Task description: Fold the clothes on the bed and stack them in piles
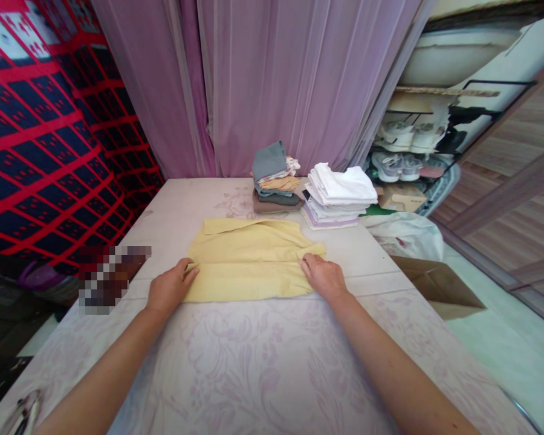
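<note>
A yellow cloth garment [249, 272] lies spread flat on the table, with a crease running across its middle and its far edge partly folded over. At its left side my left hand [170, 285] pinches the edge between thumb and fingers. On the opposite side my right hand [323, 275] grips the right edge, where the fabric bunches a little. What kind of garment it is, I cannot tell. Just beyond it stand a stack of coloured folded clothes [276, 181] and, to the right, a stack of white folded clothes [342, 192].
The table has a pale floral cover [254, 362]. Purple curtains [281, 84] hang behind it. To the right are a shoe rack [408, 136], a white bag [408, 232] and an open cardboard box [435, 284]. A pixelated patch covers something at the left edge.
</note>
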A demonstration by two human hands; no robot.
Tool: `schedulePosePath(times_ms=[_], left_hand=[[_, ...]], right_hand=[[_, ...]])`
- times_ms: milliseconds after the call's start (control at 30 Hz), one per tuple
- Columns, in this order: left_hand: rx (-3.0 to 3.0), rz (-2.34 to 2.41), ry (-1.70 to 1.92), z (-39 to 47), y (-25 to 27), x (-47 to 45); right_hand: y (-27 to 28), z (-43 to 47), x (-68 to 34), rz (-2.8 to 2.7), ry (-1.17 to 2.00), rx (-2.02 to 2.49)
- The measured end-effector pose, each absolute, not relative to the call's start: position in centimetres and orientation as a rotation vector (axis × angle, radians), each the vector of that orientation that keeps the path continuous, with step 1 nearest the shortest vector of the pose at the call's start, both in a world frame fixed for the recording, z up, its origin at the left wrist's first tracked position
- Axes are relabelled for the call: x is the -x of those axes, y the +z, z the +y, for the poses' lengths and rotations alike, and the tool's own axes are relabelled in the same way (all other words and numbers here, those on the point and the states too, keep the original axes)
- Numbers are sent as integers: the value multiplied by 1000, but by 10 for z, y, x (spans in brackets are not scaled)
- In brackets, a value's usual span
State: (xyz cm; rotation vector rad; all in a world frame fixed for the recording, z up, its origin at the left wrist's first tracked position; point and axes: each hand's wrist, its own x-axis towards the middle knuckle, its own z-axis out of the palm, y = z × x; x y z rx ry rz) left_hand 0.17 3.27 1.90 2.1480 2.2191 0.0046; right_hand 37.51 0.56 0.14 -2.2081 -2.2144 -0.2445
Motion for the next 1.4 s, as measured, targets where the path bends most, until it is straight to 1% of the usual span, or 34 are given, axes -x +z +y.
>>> schedulePosePath(times_ms=[100,167,267,367,433,533,600,733,833,933,1033,1133,1267,1400], left_hand=[[-2191,2224,-48,34,16,-3],[-2174,2235,-56,35,15,-2],[-2149,2237,-72,37,16,-1],[-2138,2237,-76,38,18,0],[-2123,2239,-63,38,19,1],[-2110,2248,-51,37,18,-1],[-2104,2259,-61,37,18,-2],[-2062,2277,-112,39,20,-5],[-2011,2277,-103,41,22,-3],[-2118,2273,59,37,26,-3],[-2429,2192,246,29,24,-12],[-2669,1896,236,18,12,-26],[-2655,1605,66,12,-10,-35],[-2616,1538,32,13,-13,-26]], right_hand=[[-5,6,-373,-2176,-298,2192],[-2,10,-373,-2191,-259,2173],[11,19,-383,-2148,-117,2202],[22,22,-409,-1938,32,2257],[21,17,-429,-1836,124,2229],[6,2,-446,-1826,229,2093],[-8,-6,-444,-1819,195,2051],[-27,-11,-432,-1786,-53,2173],[-24,-10,-430,-1822,-161,2196],[-12,-13,-424,-1799,-239,2078],[-4,-20,-402,-1954,-242,1809],[-7,-25,-370,-2296,-108,1560],[-21,-26,-346,-2496,102,1534],[-18,-26,-354,-2551,149,1510]])
